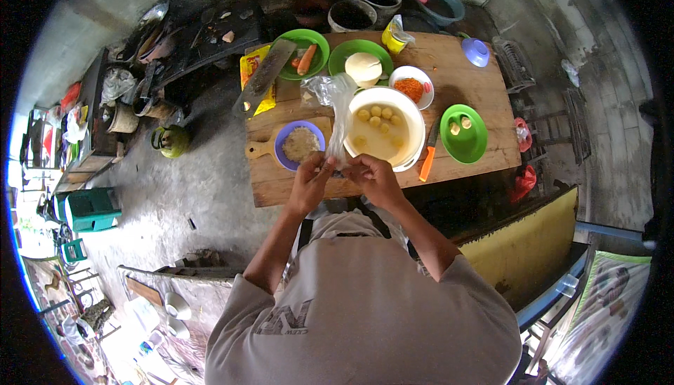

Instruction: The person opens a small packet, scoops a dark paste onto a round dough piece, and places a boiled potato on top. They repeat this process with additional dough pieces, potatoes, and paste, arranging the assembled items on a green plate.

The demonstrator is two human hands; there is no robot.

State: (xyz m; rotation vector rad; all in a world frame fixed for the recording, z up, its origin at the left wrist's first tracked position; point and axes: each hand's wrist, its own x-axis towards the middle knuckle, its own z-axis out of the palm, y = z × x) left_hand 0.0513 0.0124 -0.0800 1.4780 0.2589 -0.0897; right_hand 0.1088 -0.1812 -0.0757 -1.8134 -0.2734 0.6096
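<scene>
A clear plastic bag [342,122] hangs stretched between my two hands at the table's near edge. My left hand [309,183] pinches the bag's lower end with its fingertips. Opposite it, my right hand [375,178] pinches the same end, thumb and fingers together. Just past my right hand stands a white tub [419,129] with several yellowish balls [376,113] in cloudy liquid. A purple bowl [279,152] of pale crumbly food sits beyond my left hand, partly over a wooden board [260,149]. To the tub's right lies a knife [427,163] with an orange handle.
The wooden table [491,108] also bears a green plate [474,148] with two small pieces, a white bowl [428,97] of orange shreds, a green plate with carrots [307,58], a cream-coloured bowl [363,66], a yellow packet [265,106] and a purple lid-like dish [475,52].
</scene>
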